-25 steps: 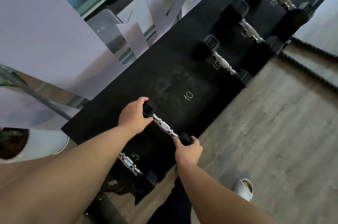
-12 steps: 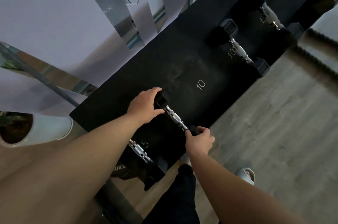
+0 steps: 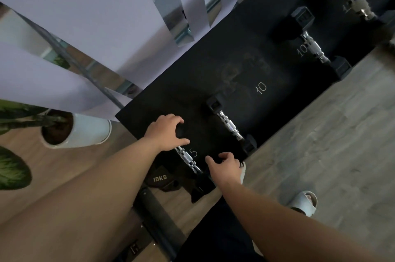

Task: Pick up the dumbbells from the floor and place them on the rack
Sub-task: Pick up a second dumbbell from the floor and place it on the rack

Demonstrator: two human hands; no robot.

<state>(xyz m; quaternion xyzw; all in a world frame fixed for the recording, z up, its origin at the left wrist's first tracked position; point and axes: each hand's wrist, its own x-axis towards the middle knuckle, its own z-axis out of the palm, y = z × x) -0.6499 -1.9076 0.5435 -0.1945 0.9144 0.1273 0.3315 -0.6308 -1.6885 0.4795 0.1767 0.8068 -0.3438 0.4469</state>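
The left hand (image 3: 165, 132) is wrapped over the far black hexagonal head of a dumbbell (image 3: 188, 160) with a knurled chrome handle, lying on the matte black rack (image 3: 245, 48). The right hand (image 3: 226, 165) hovers with fingers loosely apart, touching nothing, near its other end. A second dumbbell (image 3: 229, 126) rests just beside.

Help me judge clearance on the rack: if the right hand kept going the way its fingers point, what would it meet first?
Probably bare rack surface. The right hand points up and left, into the gap between the near dumbbell by the 5 mark and the released dumbbell. Depth is unclear, so it may graze either handle.
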